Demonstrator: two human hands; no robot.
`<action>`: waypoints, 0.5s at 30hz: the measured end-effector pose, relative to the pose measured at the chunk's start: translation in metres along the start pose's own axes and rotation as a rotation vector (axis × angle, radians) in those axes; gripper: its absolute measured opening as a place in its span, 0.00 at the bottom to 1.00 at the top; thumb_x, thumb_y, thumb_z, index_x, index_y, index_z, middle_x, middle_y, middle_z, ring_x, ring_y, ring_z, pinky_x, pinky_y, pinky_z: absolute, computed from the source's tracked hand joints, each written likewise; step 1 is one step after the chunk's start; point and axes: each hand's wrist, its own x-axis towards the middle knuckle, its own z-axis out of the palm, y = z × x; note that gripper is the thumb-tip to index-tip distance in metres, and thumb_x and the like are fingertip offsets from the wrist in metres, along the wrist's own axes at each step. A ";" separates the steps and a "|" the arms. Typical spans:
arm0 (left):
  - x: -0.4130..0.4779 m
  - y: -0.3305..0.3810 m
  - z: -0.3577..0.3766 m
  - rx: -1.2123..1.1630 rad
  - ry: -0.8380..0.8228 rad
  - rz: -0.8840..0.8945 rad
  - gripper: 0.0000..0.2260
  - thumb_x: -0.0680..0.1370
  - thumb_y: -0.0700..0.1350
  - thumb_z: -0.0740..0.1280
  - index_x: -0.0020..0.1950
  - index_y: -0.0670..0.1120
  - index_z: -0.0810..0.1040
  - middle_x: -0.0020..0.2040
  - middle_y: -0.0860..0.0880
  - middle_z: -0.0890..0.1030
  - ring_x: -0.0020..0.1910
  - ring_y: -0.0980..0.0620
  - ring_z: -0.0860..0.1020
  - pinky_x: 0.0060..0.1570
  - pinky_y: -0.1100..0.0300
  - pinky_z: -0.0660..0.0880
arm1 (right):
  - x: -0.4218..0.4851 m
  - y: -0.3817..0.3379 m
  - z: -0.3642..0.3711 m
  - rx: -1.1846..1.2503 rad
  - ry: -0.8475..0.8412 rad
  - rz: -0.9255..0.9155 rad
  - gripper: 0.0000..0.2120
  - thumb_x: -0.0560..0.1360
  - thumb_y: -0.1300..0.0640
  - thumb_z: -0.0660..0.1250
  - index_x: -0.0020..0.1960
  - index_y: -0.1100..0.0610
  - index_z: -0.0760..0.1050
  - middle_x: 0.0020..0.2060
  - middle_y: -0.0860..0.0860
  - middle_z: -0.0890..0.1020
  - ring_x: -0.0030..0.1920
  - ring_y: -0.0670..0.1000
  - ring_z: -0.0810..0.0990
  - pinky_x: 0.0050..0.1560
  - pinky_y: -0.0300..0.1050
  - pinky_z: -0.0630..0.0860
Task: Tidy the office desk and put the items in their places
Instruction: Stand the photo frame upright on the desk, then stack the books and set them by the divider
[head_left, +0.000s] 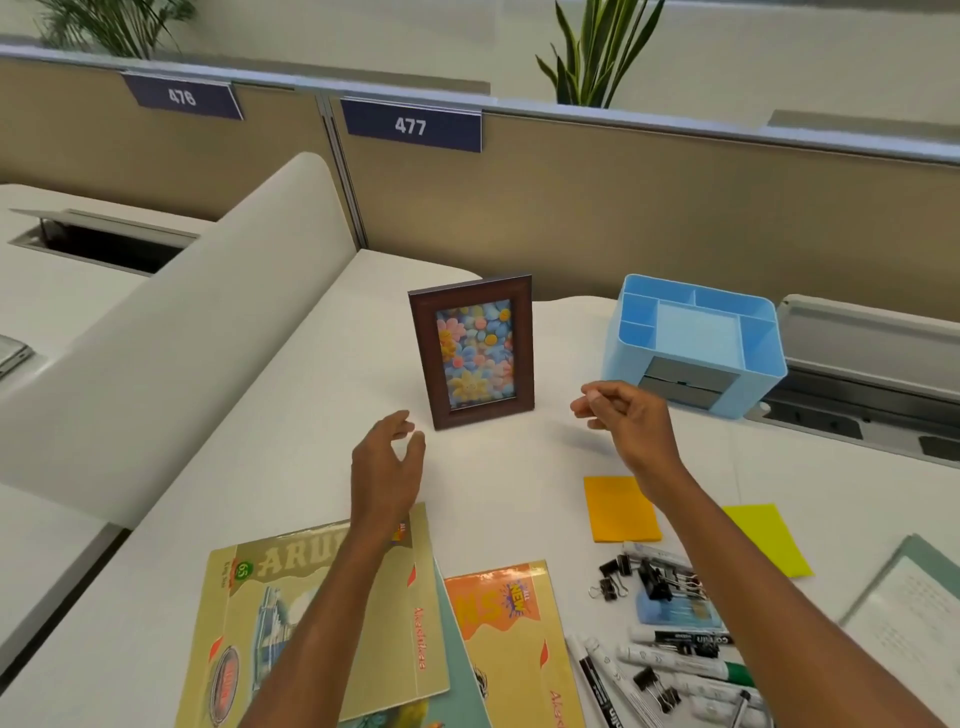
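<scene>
While the exercise books (322, 613) are lying in a loose heap at the near left, we are holding our left hand (387, 460) just beside the picture frame (472, 353), fingers gently curved, gripping nothing. The frame is standing upright on the desk (519, 467). Our right hand (626, 415) is hovering on the other side, fingers half curled, also empty. We are judging the frame as placed; next, the markers (670, 660) are needing a firm pinch and a carry into the blue desk organizer (693, 343).

Bare forearms; left hand (387, 462), right hand (626, 418)
</scene>
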 end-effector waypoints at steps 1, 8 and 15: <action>-0.007 0.001 0.001 0.008 -0.014 0.013 0.14 0.78 0.42 0.67 0.63 0.42 0.77 0.57 0.46 0.81 0.55 0.51 0.79 0.53 0.59 0.74 | -0.007 0.000 -0.004 0.012 0.003 0.001 0.07 0.78 0.63 0.64 0.54 0.60 0.79 0.43 0.54 0.85 0.43 0.49 0.84 0.45 0.41 0.80; -0.037 0.009 0.000 0.042 -0.093 0.074 0.11 0.77 0.42 0.67 0.60 0.43 0.79 0.56 0.48 0.82 0.55 0.53 0.79 0.54 0.59 0.74 | -0.054 0.006 -0.009 -0.022 -0.036 0.002 0.06 0.78 0.63 0.65 0.51 0.58 0.80 0.42 0.52 0.86 0.44 0.50 0.84 0.46 0.41 0.80; -0.103 0.007 -0.009 0.117 -0.150 0.125 0.10 0.77 0.49 0.68 0.57 0.50 0.79 0.54 0.56 0.81 0.54 0.56 0.77 0.54 0.60 0.72 | -0.129 0.009 0.016 -0.155 -0.175 0.003 0.05 0.75 0.62 0.69 0.48 0.53 0.81 0.42 0.48 0.85 0.43 0.44 0.81 0.44 0.38 0.77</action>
